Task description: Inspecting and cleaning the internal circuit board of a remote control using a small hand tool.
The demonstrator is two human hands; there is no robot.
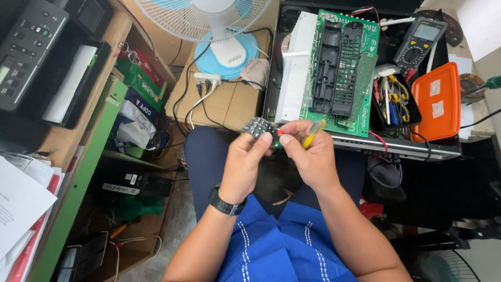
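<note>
A small grey keypad-like part (257, 127), tilted and held over the lap, has a yellow-handled tool (313, 133) at its three o'clock.

A wooden shelf (78, 130) with a green edge stands at left, carrying a printer (31, 52) and papers (21, 203). A fan (214, 26) stands on cardboard boxes (224, 102) ahead. The concrete floor (177, 224) below is cluttered. Lighting is bright and even.
</note>
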